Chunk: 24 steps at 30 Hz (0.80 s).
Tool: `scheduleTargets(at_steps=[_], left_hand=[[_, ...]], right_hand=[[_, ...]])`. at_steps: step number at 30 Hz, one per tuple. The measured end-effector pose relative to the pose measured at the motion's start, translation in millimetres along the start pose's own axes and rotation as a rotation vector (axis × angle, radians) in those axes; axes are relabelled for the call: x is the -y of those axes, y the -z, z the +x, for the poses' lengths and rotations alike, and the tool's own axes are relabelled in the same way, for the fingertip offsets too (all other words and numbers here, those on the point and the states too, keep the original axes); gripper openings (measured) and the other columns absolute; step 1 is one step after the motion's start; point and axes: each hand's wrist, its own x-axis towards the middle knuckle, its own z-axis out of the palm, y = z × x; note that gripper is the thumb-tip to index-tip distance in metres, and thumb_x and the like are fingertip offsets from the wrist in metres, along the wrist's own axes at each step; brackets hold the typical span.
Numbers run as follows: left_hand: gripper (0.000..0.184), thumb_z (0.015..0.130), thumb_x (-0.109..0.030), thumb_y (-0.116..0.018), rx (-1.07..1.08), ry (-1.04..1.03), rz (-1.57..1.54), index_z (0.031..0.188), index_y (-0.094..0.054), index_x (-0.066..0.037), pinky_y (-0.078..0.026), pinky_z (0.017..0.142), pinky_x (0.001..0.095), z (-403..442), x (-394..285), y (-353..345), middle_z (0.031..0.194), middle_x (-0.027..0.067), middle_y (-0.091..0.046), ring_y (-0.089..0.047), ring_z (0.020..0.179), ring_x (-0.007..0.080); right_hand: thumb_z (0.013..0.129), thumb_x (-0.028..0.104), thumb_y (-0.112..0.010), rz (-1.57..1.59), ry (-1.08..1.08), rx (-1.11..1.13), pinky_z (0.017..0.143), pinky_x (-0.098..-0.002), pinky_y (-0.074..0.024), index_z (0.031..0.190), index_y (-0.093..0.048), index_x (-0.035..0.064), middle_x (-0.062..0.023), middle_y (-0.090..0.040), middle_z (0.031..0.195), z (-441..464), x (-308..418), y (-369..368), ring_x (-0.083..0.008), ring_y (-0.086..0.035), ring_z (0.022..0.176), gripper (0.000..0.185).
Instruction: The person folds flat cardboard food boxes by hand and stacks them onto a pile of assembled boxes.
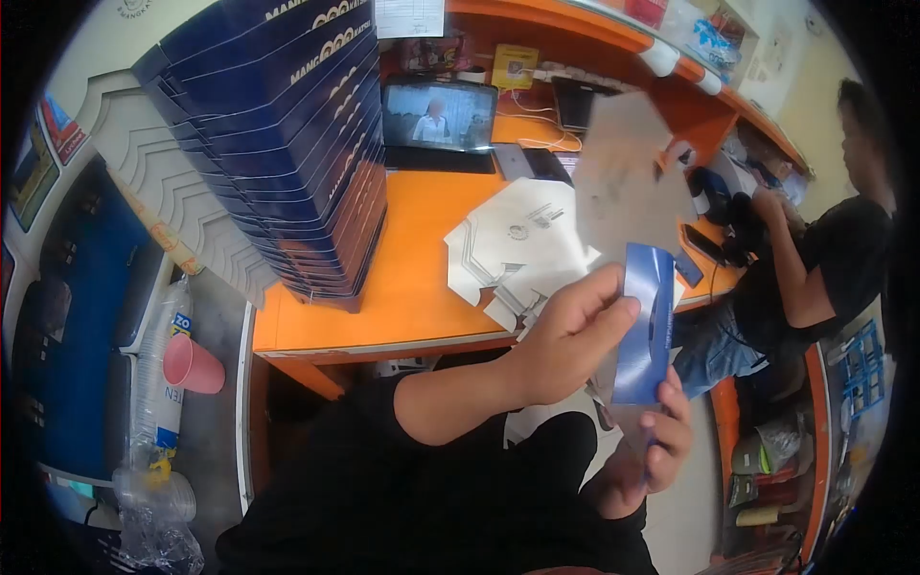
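Observation:
My left hand grips a cardboard box blank by its blue printed panel, thumb in front. Lower down, my right hand has its fingers curled round the bottom end of the same blank. The blank's pale grey inner side rises above the blue panel and is blurred. Flat white box blanks lie overlapped on the orange table just beyond my left hand. A tall stack of dark blue boxes with white lettering stands at the table's left end.
Grey-white sheets lean behind the stack. A lit screen and phones sit at the back. On the left are a pink cup and sleeved plastic cups. A person in black is at the right, beside orange shelving.

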Motion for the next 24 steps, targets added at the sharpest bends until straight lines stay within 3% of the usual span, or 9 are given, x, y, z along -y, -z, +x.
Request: scheduleTargets(at_steps=[1,3,6,8,9,13,16,22,24], left_hand=[[0.022,0.104,-0.015,-0.045,-0.048,-0.009,-0.039,0.115,-0.056,0.001,-0.048,0.088,0.0247,0,1,-5,0.104,0.0022,-0.064,-0.059,0.096,0.0072],[0.022,0.103,-0.014,-0.047,-0.026,0.016,-0.06,0.115,-0.058,0.001,-0.049,0.087,0.0251,-2,8,-11,0.106,0.0042,-0.065,-0.06,0.098,0.0076],[0.016,0.1,-0.011,-0.053,-0.033,-0.028,0.071,0.105,-0.062,0.002,-0.049,0.077,0.0246,-2,9,-18,0.098,0.0057,-0.066,-0.06,0.09,0.0074],[0.016,0.099,-0.011,-0.056,-0.072,-0.111,0.188,0.091,-0.061,0.002,-0.047,0.066,0.0242,-2,15,-30,0.081,0.0031,-0.063,-0.057,0.077,0.0044],[0.02,0.097,-0.011,-0.058,-0.064,-0.122,0.168,0.082,-0.059,0.003,-0.043,0.057,0.0276,-3,18,-33,0.072,0.0066,-0.062,-0.056,0.067,0.0081],[0.025,0.094,-0.013,-0.061,-0.054,-0.218,0.346,0.075,-0.055,0.003,-0.039,0.051,0.0298,-2,18,-40,0.063,0.0138,-0.058,-0.052,0.053,0.0184],[0.017,0.096,-0.013,-0.061,0.029,-0.125,0.393,0.087,-0.064,0.002,-0.042,0.056,0.0247,-3,15,-37,0.074,0.0087,-0.064,-0.058,0.065,0.0089],[0.019,0.095,-0.013,-0.062,0.016,-0.119,0.233,0.083,-0.062,0.001,-0.04,0.054,0.0247,-7,10,-41,0.071,0.0081,-0.062,-0.055,0.06,0.0092],[0.017,0.096,-0.014,-0.06,0.131,-0.123,0.281,0.091,-0.063,0.001,-0.044,0.059,0.0266,-10,10,-40,0.08,0.011,-0.066,-0.06,0.066,0.0136]], right_hand=[[0.096,0.059,-0.042,-0.014,-0.023,-0.059,0.102,-0.0631,-0.0389,0.119,-0.061,0.0247,-0.0129,-0.057,0.109,1,1,-1,-0.0419,-0.05,0.124,0.045],[0.098,0.057,-0.043,-0.161,-0.018,-0.095,0.1,-0.0625,-0.0411,0.123,-0.061,0.019,-0.0168,-0.057,0.115,8,1,2,-0.0513,-0.049,0.121,0.049],[0.1,0.052,-0.043,-0.505,-0.106,-0.01,0.099,-0.064,-0.0415,0.124,-0.06,0.0103,-0.0222,-0.055,0.123,21,4,6,-0.0537,-0.051,0.118,0.051],[0.104,0.041,-0.039,-0.506,-0.115,-0.112,0.099,-0.0598,-0.0436,0.125,-0.058,0.0024,-0.0252,-0.054,0.127,22,0,6,-0.0491,-0.054,0.117,0.048],[0.104,0.04,-0.038,-0.519,-0.139,-0.164,0.099,-0.0579,-0.0441,0.125,-0.058,0.0017,-0.0251,-0.054,0.126,21,0,6,-0.0474,-0.055,0.117,0.047],[0.106,0.033,-0.038,-0.632,-0.208,-0.251,0.1,-0.0515,-0.0453,0.122,-0.06,-0.0031,-0.0257,-0.055,0.125,15,3,1,-0.0414,-0.056,0.118,0.046],[0.105,0.032,-0.038,-0.688,-0.211,-0.252,0.1,-0.051,-0.045,0.118,-0.061,-0.0053,-0.0251,-0.055,0.124,13,5,0,-0.0414,-0.055,0.118,0.045],[0.105,0.028,-0.038,-0.688,-0.189,-0.242,0.1,-0.0519,-0.0443,0.118,-0.061,-0.0067,-0.0269,-0.048,0.131,12,8,-5,-0.0424,-0.052,0.122,0.044],[0.105,0.029,-0.037,-0.681,-0.207,-0.292,0.1,-0.0524,-0.0442,0.123,-0.059,-0.005,-0.0277,-0.044,0.135,11,8,-6,-0.0427,-0.05,0.124,0.044]])
